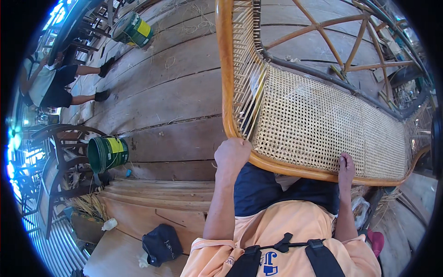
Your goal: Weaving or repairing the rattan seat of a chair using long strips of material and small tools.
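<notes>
A long rattan bench point(226, 69) with an orange-brown frame lies across my lap. Its woven cane seat panel point(318, 124) is pale with small holes. My left hand point(232, 154) is closed around the frame's rounded corner, beside loose cane strands point(249, 92) of the bench side. On the front rail, at the weave's edge, my right hand point(346, 167) rests with fingertips pressed down and nothing held in it. I wear an orange shirt and dark shorts.
Wooden plank floor point(170, 92) on the left. A green bucket point(107, 153) lies on its side near dark rattan chairs point(60, 157); another bucket point(133, 29) is farther off. A person point(50, 83) sits at far left. A black cap point(162, 243) lies on a board.
</notes>
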Demonstrator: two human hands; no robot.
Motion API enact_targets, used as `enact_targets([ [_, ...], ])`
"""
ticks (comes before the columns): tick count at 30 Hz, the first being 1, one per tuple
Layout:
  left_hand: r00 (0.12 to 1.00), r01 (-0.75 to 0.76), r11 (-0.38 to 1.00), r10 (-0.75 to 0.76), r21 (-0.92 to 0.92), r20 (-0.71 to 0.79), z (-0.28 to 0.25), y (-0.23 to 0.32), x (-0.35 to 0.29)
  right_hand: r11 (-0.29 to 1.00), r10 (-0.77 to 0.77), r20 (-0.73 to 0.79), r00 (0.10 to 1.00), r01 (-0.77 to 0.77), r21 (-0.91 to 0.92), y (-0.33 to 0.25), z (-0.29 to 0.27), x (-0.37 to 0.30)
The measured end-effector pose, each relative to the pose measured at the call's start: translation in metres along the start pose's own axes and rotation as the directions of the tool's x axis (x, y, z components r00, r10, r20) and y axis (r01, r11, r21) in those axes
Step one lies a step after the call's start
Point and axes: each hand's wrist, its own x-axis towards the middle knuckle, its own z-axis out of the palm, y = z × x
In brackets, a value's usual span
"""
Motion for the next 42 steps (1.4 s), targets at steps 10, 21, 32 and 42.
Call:
enact_targets([
  [10, 0.996, -0.076, 0.996, 0.078, -0.054, 0.041, -0.003, 0.001, 0.001, 0.934, -0.275, 0.025, 0.961, 0.273, -0.230, -0.079, 0.040, 0.018],
  [21, 0.996, 0.002, 0.995, 0.007, -0.103, 0.092, -0.004, 0.003, 0.001, 0.702, -0.388, 0.507, 0.770, 0.603, -0.379, -0.195, 0.197, 0.084],
  [32, 0.998, 0.032, 0.992, -0.025, -0.126, 0.057, -0.002, 0.000, 0.003, 0.729, -0.396, 0.604, 0.692, 0.636, -0.252, -0.204, 0.173, 0.047],
  [42, 0.995, 0.078, 0.971, -0.061, -0.227, 0.079, 0.009, -0.005, 0.010, 0.673, -0.521, 0.493, 0.697, 0.691, -0.266, -0.179, 0.199, 0.042],
])
